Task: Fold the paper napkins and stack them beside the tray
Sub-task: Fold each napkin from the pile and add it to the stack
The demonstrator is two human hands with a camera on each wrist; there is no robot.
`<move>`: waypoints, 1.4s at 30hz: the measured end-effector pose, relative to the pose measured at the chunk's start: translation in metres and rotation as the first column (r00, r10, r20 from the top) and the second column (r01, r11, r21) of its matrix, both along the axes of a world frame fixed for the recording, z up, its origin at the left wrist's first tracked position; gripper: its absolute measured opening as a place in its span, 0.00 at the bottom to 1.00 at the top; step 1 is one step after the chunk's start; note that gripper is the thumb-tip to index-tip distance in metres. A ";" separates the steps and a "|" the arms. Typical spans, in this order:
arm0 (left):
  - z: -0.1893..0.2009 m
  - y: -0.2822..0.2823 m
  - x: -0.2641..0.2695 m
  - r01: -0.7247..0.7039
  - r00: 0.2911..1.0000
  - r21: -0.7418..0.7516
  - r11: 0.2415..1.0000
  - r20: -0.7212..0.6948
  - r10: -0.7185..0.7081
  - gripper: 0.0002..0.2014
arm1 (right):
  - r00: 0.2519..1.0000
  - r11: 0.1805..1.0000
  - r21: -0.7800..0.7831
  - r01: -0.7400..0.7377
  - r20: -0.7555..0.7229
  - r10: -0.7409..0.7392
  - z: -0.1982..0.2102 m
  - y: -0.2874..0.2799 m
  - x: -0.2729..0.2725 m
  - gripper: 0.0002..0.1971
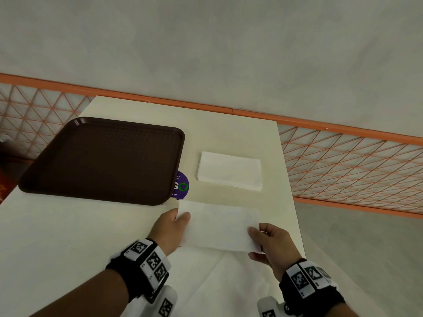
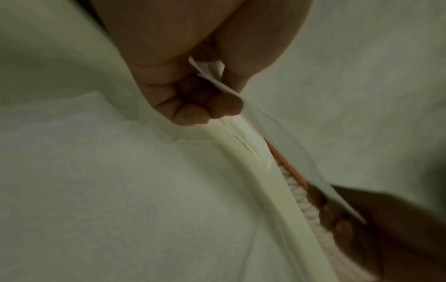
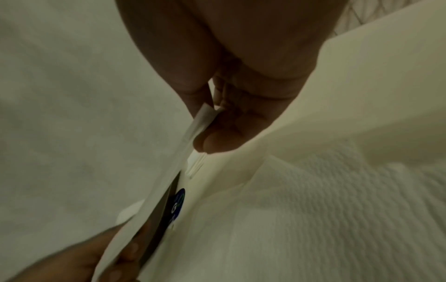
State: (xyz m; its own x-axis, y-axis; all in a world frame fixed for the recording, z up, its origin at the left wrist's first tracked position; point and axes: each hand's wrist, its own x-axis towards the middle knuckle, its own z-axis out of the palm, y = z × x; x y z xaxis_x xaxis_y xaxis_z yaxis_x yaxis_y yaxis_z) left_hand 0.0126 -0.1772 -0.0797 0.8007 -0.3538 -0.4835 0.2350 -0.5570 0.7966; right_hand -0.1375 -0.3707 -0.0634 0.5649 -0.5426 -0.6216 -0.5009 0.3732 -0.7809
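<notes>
Brown tray (image 1: 103, 160) beside napkin stack (image 1: 229, 170)

Head view: dim, flat, even light w/ greenish-grey cast, no glare; only faint soft shadow under dark brown plastic tray (image 1: 103, 160). Wide-angle bends orange mesh railing (image 1: 343, 161) at edges. Held white paper napkin (image 1: 219, 225) slightly motion-blurred. Both wrist views darker, soft, heavily smeared; close fingers (image 2: 193, 114) out of focus, in shadow.

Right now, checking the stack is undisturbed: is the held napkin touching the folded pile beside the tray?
Apart. The head view shows bare table between the held napkin, pinched by both hands, and the folded pile.
</notes>
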 end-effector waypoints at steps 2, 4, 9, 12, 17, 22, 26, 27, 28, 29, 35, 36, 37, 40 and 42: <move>-0.001 -0.009 0.006 0.048 0.990 0.084 0.995 0.128 -0.059 0.13 | 1.000 0.995 -0.097 -0.012 -0.002 0.012 -0.001 -0.011 0.010 0.05; 0.000 -0.021 0.018 0.053 0.972 0.124 0.991 0.220 -0.080 0.14 | 1.000 0.984 -0.178 -0.019 -0.007 0.018 -0.003 -0.025 0.023 0.06; 0.015 -0.064 0.062 0.041 0.917 0.212 0.976 0.379 -0.121 0.16 | 0.999 0.942 -0.336 0.009 -0.027 -0.019 -0.004 -0.057 0.060 0.09; 0.016 -0.089 0.087 0.041 0.880 0.249 0.968 0.450 -0.153 0.16 | 0.992 0.874 -0.480 -0.076 -0.125 0.017 -0.007 -0.080 0.083 0.11; 0.010 -0.118 0.118 0.048 0.868 0.351 0.935 0.448 -0.213 0.18 | 0.955 0.720 -0.651 -0.240 -0.291 0.056 -0.003 -0.113 0.116 0.12; -0.003 -0.134 0.133 0.018 0.887 0.372 0.928 0.422 -0.186 0.13 | 0.934 0.689 -0.670 -0.277 -0.356 0.029 -0.008 -0.133 0.136 0.08; -0.011 -0.143 0.141 0.017 0.875 0.406 0.914 0.436 -0.210 0.12 | 0.916 0.668 -0.671 -0.320 -0.398 0.039 -0.016 -0.138 0.144 0.08; -0.013 -0.145 0.142 0.016 0.872 0.416 0.909 0.439 -0.216 0.12 | 0.912 0.666 -0.669 -0.330 -0.408 0.042 -0.018 -0.139 0.145 0.09; -0.016 -0.146 0.143 0.015 0.870 0.426 0.905 0.440 -0.222 0.11 | 0.908 0.665 -0.666 -0.337 -0.416 0.043 -0.020 -0.139 0.147 0.09; -0.017 -0.147 0.144 0.013 0.868 0.433 0.901 0.443 -0.225 0.11 | 0.904 0.667 -0.662 -0.343 -0.425 0.043 -0.022 -0.139 0.148 0.09; -0.021 -0.148 0.144 -0.022 0.878 0.501 0.865 0.423 -0.223 0.12 | 0.872 0.668 -0.631 -0.395 -0.486 0.056 -0.031 -0.138 0.149 0.10; -0.021 -0.148 0.144 -0.026 0.882 0.508 0.861 0.417 -0.219 0.12 | 0.869 0.665 -0.631 -0.399 -0.492 0.055 -0.031 -0.137 0.149 0.10; -0.021 -0.148 0.144 -0.028 0.884 0.512 0.859 0.414 -0.218 0.12 | 0.867 0.663 -0.633 -0.401 -0.496 0.052 -0.032 -0.137 0.150 0.10; -0.020 -0.147 0.144 -0.027 0.890 0.516 0.856 0.403 -0.215 0.12 | 0.864 0.669 -0.629 -0.395 -0.501 0.039 -0.035 -0.137 0.150 0.12; -0.019 -0.148 0.144 -0.017 0.898 0.522 0.853 0.384 -0.217 0.13 | 0.862 0.676 -0.624 -0.392 -0.505 0.034 -0.036 -0.138 0.150 0.13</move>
